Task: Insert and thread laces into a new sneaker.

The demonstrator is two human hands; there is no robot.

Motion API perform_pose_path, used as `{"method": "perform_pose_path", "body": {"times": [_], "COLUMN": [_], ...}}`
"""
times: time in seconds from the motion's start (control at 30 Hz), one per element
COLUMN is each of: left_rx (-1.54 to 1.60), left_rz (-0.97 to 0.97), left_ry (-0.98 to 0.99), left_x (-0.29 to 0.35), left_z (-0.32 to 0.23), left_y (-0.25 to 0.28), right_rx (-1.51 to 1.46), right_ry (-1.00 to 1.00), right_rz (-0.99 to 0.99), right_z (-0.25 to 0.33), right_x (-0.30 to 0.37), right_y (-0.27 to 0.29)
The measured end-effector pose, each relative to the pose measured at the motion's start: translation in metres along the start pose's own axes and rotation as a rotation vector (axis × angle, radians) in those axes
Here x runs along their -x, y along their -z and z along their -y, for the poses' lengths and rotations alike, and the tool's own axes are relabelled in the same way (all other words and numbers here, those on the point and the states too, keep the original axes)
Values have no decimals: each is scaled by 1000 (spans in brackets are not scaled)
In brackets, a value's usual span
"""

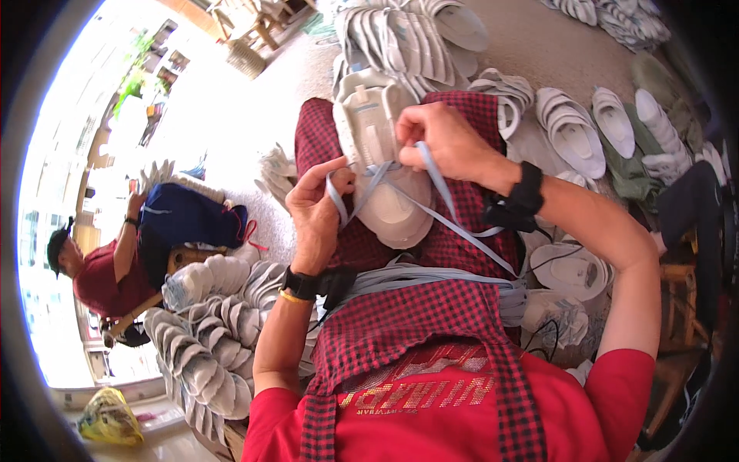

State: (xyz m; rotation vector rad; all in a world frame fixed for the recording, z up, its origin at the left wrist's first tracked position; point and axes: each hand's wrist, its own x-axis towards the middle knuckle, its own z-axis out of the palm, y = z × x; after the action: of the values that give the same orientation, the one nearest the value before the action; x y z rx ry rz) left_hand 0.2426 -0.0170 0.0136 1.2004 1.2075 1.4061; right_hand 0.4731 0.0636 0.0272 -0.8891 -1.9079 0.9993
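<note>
A white sneaker [385, 146] lies sole-away on my lap, over a red and black checked cloth [416, 316]. My left hand [317, 202] pinches one end of a pale blue lace [450, 223] beside the shoe's tongue. My right hand [443, 138] grips the other end of the lace above the shoe. The lace crosses over the eyelets and trails down to a bundle of pale blue laces [431, 276] on my lap. Both wrists wear black bands.
Stacks of white shoes [208, 339] stand at my left, with more rows of shoes [408, 38] ahead and loose pairs [573, 131] to the right. A person in a red shirt [104, 266] sits at far left holding a blue bag [188, 215]. A yellow bag [108, 416] lies at lower left.
</note>
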Motion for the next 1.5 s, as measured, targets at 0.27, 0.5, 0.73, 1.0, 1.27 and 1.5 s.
{"method": "perform_pose_path", "body": {"times": [0.27, 0.5, 0.73, 1.0, 1.27, 1.5], "left_rx": [-178, -257, -686, -1139, -1199, -994], "left_rz": [-122, -98, 73, 717, 1025, 985], "left_ry": [-76, -231, -287, -727, -545, -604], "left_x": [7, -7, -21, -47, -94, -97], "left_z": [-7, 1, -21, -72, -70, -62], "left_y": [-10, -13, -20, -12, 6, 5], "right_rx": [-203, -182, -305, 873, 1073, 733], "right_ry": [-97, -77, -114, 672, 745, 633], "right_rz": [110, 109, 202, 201, 622, 617], "right_z": [2, -3, -2, 49, 41, 33], "right_x": [5, 1, 1, -19, -44, -37], "right_y": [5, 8, 17, 29, 27, 41]}}
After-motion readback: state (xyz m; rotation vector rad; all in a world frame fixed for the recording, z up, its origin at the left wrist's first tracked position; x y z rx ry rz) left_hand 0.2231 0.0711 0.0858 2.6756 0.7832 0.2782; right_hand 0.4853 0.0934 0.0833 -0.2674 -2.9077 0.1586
